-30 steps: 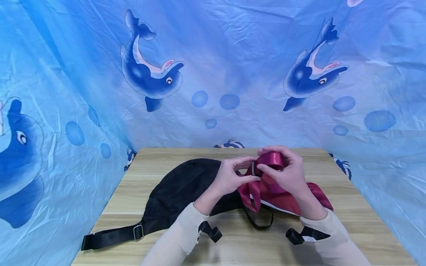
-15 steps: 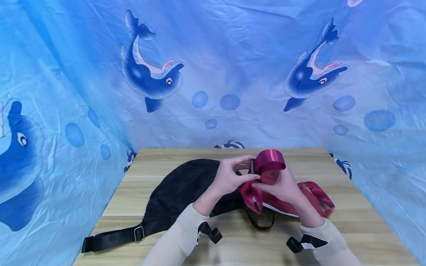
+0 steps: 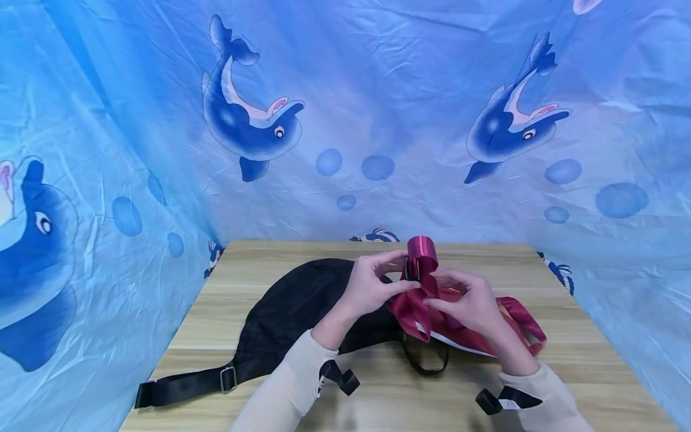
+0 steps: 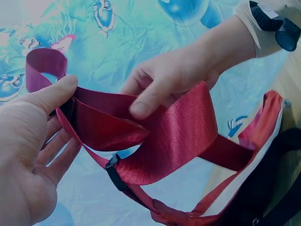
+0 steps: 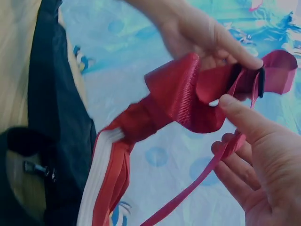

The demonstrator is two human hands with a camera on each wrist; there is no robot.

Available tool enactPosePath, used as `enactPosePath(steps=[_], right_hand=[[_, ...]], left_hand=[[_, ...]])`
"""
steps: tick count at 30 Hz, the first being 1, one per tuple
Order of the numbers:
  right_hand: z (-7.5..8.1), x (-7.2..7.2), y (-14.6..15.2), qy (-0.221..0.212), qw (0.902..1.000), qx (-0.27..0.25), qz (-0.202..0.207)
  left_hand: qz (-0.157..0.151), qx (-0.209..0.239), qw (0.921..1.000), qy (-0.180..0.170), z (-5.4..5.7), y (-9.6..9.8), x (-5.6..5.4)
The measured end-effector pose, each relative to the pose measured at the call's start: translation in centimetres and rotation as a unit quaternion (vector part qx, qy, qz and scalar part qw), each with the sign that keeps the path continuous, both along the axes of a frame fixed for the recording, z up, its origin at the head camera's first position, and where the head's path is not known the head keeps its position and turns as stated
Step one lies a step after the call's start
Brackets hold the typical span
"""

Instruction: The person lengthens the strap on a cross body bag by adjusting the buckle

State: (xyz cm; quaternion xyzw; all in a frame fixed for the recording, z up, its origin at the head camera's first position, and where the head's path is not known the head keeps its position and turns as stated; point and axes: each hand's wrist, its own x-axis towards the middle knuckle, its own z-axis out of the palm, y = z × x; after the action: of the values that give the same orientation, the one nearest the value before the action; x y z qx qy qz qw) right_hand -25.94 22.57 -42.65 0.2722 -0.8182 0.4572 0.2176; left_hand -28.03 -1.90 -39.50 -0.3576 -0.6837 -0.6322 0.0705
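Observation:
In the head view my left hand (image 3: 368,285) pinches a black slider buckle (image 3: 412,269) threaded with wide, shiny red webbing. A loop of the strap (image 3: 421,245) stands up above the buckle. Just to the right, my right hand (image 3: 475,300) holds the strap between thumb and fingers. From the left wrist, the left thumb lies over the buckle and the right thumb presses on a fold of webbing (image 4: 181,136). A second black fitting (image 4: 115,172) sits lower on the strap. Beneath the hands lies the red bag (image 3: 464,337) with a white edge, partly hidden.
A black bag (image 3: 302,306) spreads over the wooden table (image 3: 227,324) on the left, its black strap (image 3: 183,387) trailing to the front left. A thin black loop (image 3: 423,367) lies near the middle. A blue dolphin-print sheet (image 3: 378,90) surrounds the table's back and sides.
The right hand has dropped from the loop to the webbing beside the buckle. The strap loop now stands narrower and more upright. My left hand stays at the buckle.

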Motion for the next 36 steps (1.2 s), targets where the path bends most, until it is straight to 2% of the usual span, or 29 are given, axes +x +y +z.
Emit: enactPosePath(steps=[5,7,10,13,15,17,21,24,28,30,36], right_hand=[[0.0,0.1,-0.1,0.029,0.9993,-0.007,0.023],[-0.1,0.2,-0.2,0.025,0.9987,-0.024,0.037],[-0.5,0.1,-0.1,0.014,0.9993,-0.024,0.025],[-0.9,-0.1,0.4,-0.004,0.9999,-0.016,-0.005],[-1.1,-0.1,0.6,-0.003,0.9999,-0.012,-0.007],[-1.2,-0.1,0.5,-0.004,0.9998,-0.018,0.01],[-1.3,-0.2,-0.3,-0.006,0.9965,-0.048,0.069],[-1.2,-0.2,-0.6,-0.006,0.9952,-0.059,0.078],[-1.3,-0.2,-0.1,0.013,0.9993,-0.02,0.028],[-1.3,-0.3,0.2,0.019,0.9997,0.002,0.016],[-1.4,-0.1,-0.2,0.056,0.9969,0.001,0.054]], left_hand=[[-0.014,-0.015,0.9997,0.009,-0.1,0.5,0.0],[-0.016,-0.02,0.9995,0.017,-0.1,0.6,0.0],[-0.006,-0.013,0.9997,0.02,0.0,0.4,0.0],[0.007,0.005,0.9999,0.014,0.1,0.1,0.0],[0.008,0.009,0.9999,0.011,0.0,0.1,0.0],[-0.001,0.005,0.9999,0.01,-0.1,0.2,0.0],[-0.019,-0.01,0.9996,0.019,-0.2,0.7,0.1],[-0.015,-0.009,0.9995,0.025,-0.1,0.8,0.2],[0.0,0.004,0.9998,0.019,0.2,0.4,0.1],[0.0,0.007,0.9999,0.015,0.3,0.2,0.0],[-0.016,-0.002,0.9997,0.018,-0.5,0.8,0.5]])
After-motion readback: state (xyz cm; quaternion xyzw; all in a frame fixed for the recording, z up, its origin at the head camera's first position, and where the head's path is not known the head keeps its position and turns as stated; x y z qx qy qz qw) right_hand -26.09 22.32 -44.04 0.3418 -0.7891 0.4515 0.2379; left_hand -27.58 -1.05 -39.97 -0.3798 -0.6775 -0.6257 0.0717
